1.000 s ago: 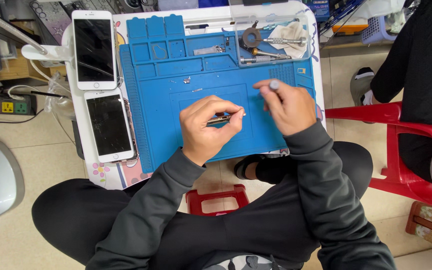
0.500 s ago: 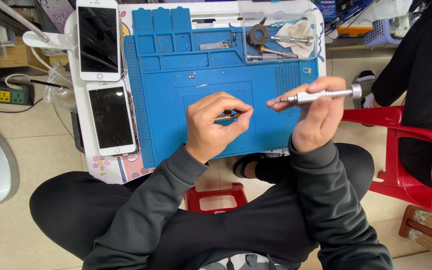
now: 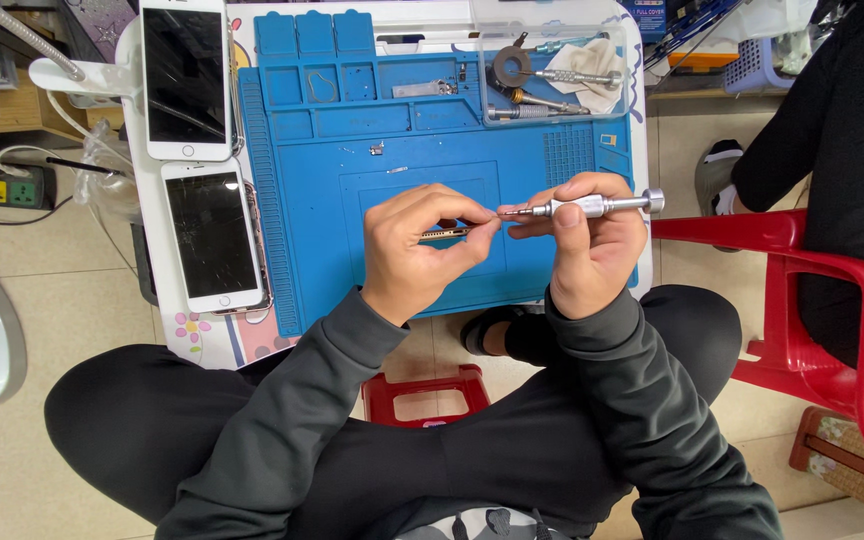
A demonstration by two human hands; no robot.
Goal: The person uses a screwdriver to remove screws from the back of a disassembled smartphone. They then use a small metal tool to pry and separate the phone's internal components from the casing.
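Hands: we hold both above the blue mat [image 3: 322, 250], close together, fingertips nearly meeting.
Left hand [image 3: 422, 245]: closed in a pinch on a thin metal part [image 3: 444, 233], held level between thumb and fingers.
Right hand [image 3: 587, 245]: closed around a silver screwdriver [image 3: 592, 206], shaft lying sideways, cap end to the right, tip pointing left.
Change: half a second ago the screwdriver tip stood apart from the left hand, and a second ago the right hand lay down on the mat; now we have the tip just at the right end of the part.
Meaning: we judge the tip is being seated on that end; whether it touches is too small to tell.
Part position: in the air over the mat's middle field, not resting on it.
Mat: lies on a white tabletop [image 3: 207, 340], with small bits near its upper middle.
Tray [image 3: 552, 75]: clear, at the mat's upper right, holding more tools and a cloth.
Phones: two white ones left of the mat, upper phone [image 3: 184, 75] and lower phone [image 3: 212, 235], screens up.
Stool [image 3: 422, 392]: red, under us.
Chair [image 3: 812, 290]: red, to our right, another person seated there.
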